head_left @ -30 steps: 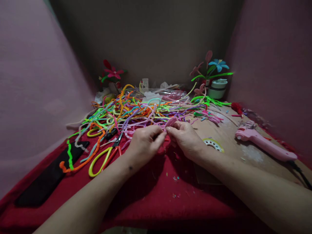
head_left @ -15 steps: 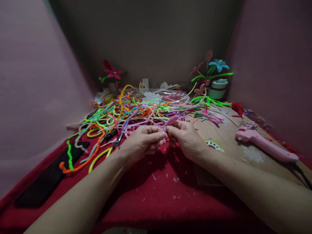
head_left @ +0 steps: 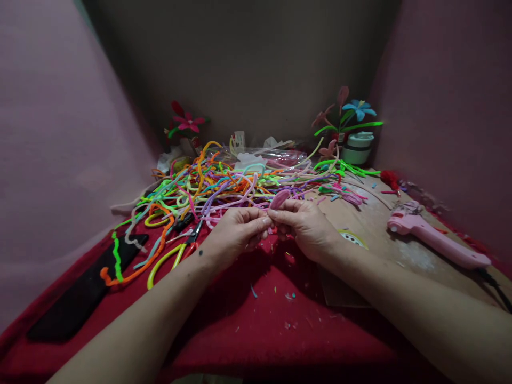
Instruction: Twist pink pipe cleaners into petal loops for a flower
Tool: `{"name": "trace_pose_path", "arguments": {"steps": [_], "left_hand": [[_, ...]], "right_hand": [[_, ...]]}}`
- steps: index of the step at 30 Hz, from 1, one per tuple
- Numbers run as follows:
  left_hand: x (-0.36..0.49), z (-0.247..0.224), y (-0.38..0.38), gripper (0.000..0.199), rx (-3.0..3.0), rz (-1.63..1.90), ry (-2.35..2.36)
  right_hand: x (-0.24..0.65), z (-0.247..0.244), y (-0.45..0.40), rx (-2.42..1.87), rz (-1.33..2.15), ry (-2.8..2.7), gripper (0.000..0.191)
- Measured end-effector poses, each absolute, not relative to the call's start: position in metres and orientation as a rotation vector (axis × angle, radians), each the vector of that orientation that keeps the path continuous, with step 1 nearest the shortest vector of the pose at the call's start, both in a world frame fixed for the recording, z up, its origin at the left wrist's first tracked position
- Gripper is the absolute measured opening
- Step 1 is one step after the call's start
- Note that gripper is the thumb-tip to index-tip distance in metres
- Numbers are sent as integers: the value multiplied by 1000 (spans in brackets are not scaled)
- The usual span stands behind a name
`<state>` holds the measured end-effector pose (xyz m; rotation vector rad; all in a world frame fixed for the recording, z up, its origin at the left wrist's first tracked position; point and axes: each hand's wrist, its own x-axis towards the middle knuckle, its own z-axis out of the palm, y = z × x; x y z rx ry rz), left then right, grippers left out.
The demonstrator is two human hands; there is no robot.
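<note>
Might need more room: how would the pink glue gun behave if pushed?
The glue gun looks hard-shelled, so it should move as one piece. Lying flat on cardboard, it would probably slide, not roll. The attached cord might tug.

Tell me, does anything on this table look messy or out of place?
Yes: beyond the left hand and right hand, fuzzy sticks lie in a tangled heap, and tiny scraps litter the red cloth, which looks untidy. Nothing looks clearly broken.

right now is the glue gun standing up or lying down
Lying down: the glue gun stretches along the cardboard, not propped up on end.
</note>
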<state>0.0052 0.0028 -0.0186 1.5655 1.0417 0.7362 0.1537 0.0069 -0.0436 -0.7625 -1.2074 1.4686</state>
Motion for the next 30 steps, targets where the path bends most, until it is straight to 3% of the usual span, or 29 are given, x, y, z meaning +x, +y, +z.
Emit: {"name": "trace_pose_path", "arguments": {"steps": [7, 15, 19, 26, 30], "left_hand": [[15, -35, -3, 15, 2529, 863, 1427], [13, -38, -3, 10, 2642, 711, 1492], [16, -42, -5, 15, 2792, 453, 1628], [23, -36, -9, 17, 2628, 355, 1740], [23, -31, -6, 20, 2105, 501, 1514]], "right_hand": [[148, -45, 1, -992, 1367, -1194, 19], [148, -40, 0, -1003, 1343, -1155, 17], [148, -43, 2, -1054, 1303, -1183, 16], [149, -45, 4, -1018, 1127, -1244, 12], [149, -47, 3, -1006, 929, -1371, 12]]}}
